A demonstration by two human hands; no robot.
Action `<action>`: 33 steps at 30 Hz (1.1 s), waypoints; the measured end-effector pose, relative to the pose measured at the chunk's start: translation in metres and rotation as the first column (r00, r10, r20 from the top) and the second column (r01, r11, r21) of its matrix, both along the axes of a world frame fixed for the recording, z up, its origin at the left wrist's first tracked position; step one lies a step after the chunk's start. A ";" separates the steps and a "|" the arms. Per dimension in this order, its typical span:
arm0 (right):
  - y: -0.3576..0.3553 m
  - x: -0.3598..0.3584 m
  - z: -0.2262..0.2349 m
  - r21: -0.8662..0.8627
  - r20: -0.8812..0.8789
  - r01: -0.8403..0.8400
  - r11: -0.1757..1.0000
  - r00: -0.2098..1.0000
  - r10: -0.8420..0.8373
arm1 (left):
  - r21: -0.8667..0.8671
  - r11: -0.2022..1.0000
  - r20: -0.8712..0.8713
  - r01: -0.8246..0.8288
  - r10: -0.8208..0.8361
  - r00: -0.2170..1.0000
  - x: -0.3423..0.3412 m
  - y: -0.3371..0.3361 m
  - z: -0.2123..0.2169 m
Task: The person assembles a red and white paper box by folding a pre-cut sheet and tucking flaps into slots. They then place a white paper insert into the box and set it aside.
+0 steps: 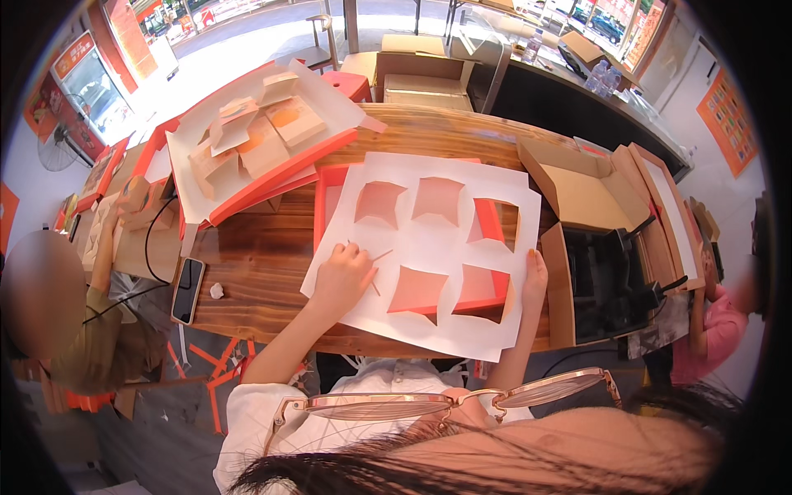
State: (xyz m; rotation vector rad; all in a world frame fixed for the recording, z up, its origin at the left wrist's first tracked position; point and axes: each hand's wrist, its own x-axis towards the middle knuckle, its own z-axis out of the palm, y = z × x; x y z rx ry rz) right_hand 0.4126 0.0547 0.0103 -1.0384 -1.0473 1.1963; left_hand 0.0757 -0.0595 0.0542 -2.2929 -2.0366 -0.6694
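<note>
A white cardboard insert sheet (421, 247) with several square cut-outs lies tilted in front of me, over a red box (330, 176) whose corner and wall show past its edge and through the holes. My right hand (534, 280) grips the insert's right edge, thumb on top and the other fingers hidden beneath. My left hand (345, 274) rests on the insert's left part with its fingers curled in, closed. Thin brown cut edges of a partly opened panel show beside that hand. Whether its fingertips pinch anything is hidden.
Back left, a red tray with a white liner (322, 74) holds several small cardboard boxes (264, 144). A phone (189, 290) and crumpled tissue (216, 290) lie left. On the right, an open carton (561, 285) contains black items (610, 280). People work at both sides.
</note>
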 end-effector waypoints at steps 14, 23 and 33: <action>0.002 -0.002 -0.002 -0.003 -0.008 0.039 0.999 0.999 -0.039 | 0.031 0.974 0.342 0.226 -0.223 0.913 0.037 -0.037 0.033; 0.002 -0.002 -0.003 0.028 -0.028 -0.005 1.000 1.000 0.006 | -0.009 0.963 0.236 0.271 -0.261 0.936 0.047 -0.029 0.013; 0.003 -0.003 -0.004 0.038 -0.067 -0.011 0.999 0.998 0.014 | 0.257 0.960 0.254 0.112 -0.179 0.951 0.080 -0.015 0.038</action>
